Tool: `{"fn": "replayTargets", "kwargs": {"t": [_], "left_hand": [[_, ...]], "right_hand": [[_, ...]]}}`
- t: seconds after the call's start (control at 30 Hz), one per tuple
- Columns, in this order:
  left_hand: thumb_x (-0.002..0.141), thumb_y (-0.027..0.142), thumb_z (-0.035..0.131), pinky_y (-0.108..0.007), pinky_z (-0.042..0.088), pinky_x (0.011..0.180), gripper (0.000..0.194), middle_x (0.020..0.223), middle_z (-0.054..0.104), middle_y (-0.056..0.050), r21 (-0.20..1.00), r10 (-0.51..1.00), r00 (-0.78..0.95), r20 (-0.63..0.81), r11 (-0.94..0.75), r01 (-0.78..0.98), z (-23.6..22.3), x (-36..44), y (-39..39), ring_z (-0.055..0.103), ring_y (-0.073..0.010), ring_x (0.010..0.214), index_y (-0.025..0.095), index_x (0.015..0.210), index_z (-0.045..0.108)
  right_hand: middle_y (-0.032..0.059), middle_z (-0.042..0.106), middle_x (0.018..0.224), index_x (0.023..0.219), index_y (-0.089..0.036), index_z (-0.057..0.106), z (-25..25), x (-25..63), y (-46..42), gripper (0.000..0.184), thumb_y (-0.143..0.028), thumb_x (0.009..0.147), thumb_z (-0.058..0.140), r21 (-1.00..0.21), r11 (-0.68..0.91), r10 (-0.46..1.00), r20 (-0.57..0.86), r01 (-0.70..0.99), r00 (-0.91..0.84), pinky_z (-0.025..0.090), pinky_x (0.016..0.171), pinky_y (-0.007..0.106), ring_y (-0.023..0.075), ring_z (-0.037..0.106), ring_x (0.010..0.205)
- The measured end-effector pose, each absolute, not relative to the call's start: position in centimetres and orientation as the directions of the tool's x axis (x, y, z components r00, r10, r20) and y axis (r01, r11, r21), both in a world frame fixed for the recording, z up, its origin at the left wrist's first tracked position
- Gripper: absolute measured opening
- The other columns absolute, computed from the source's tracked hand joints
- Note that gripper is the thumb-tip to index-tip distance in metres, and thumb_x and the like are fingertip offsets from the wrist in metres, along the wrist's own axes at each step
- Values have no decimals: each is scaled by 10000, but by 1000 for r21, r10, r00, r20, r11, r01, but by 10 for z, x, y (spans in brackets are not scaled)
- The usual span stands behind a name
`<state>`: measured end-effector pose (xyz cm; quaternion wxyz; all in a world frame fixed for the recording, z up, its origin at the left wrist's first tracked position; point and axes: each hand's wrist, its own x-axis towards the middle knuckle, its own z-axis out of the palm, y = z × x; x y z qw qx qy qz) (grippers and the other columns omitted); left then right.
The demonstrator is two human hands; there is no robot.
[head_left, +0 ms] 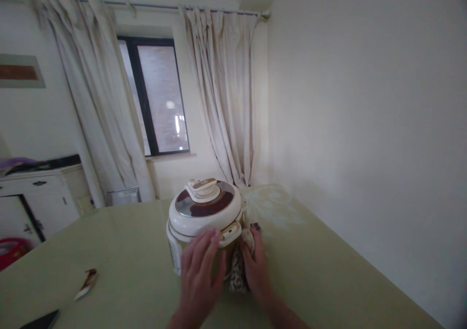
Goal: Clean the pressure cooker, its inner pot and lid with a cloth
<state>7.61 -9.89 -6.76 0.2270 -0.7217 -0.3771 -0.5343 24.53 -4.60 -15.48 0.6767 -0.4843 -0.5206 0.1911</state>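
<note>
A white electric pressure cooker point(177, 222) with a dark brown lid panel stands on the green tabletop, its lid on. My left hand point(200, 265) is at the cooker's near side, fingers stretched out and slightly apart, close to or touching the rim below the side handle point(230, 231). To the right of the cooker, my right hand point(257, 265) has its fingers wrapped round a dark-and-white patterned cloth point(238, 273). The cloth hangs down against the cooker's side. Part of the cooker's body is hidden behind my hands.
On the green table point(131, 251) lie a small brown-and-white object point(86, 283) and a dark flat object point(41, 320) at the left. A white wall point(365, 149) borders the table's right side. A white cabinet point(54, 188) and a red tub point(14, 251) stand beyond the left edge.
</note>
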Motion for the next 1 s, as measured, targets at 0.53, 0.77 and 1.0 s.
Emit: {"fn": "replayTargets", "kwargs": {"t": [0.53,0.77,1.0], "left_hand": [[1059,137,570,-338,451,1060,470,1214,824,-44,-377,196,627,754,-652,658,-37,65,-63,725,-201,1123,308,1489,657],[1064,183,534,-391,417,1084,357,1184,811,-74,-398,202,623,756,-613,682,-29,68,-76,683,-230,1133,238,1359,727],[1013,124,569,-414,425,903,204,1045,767,-67,-497,210,617,759,-426,756,-8,102,-78,616,-237,943,206,1093,737]], "right_hand": [[123,748,1382,1389,-271,704,-177,240,-53,470,-534,1007,632,-865,451,787,502,221,358,648,1000,473,344,734,1264],[157,634,1503,1476,-242,592,-168,216,-72,521,-335,964,582,-682,624,646,725,383,238,520,1177,564,360,607,1419],[197,569,1547,1542,-238,484,-189,201,-71,605,-405,974,613,-804,482,683,594,349,424,462,1197,614,399,543,1459]]}}
